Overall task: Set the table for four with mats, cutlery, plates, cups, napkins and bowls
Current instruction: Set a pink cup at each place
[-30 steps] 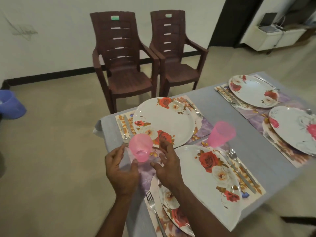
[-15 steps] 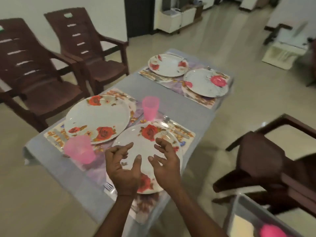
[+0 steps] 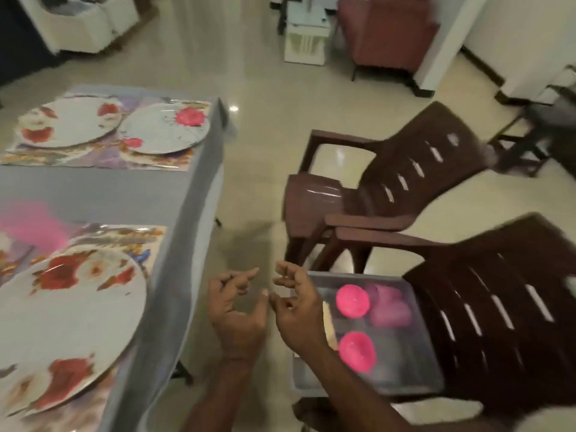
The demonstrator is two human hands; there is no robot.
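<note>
Both hands hang empty over the floor between the table and a chair. My left hand point(image 3: 235, 310) and my right hand point(image 3: 296, 307) have loosely curled fingers and hold nothing. Just right of my right hand a grey tray point(image 3: 417, 385) rests on a brown chair seat and holds pink cups point(image 3: 352, 300). On the grey-clothed table point(image 3: 131, 194) at the left lie floral plates on mats: a near plate point(image 3: 62, 322) and two far plates point(image 3: 162, 127). A blurred pink cup point(image 3: 29, 222) stands behind the near plate.
Two brown plastic chairs point(image 3: 405, 188) stand right of the table, the nearer one point(image 3: 498, 322) bearing the tray. A maroon chair point(image 3: 386, 35) and white furniture point(image 3: 307, 42) stand further back on the tiled floor.
The view has swung right, away from the table toward the chairs. Both hands left the pink cup beside the plate and moved, empty, off the table edge toward the tray.
</note>
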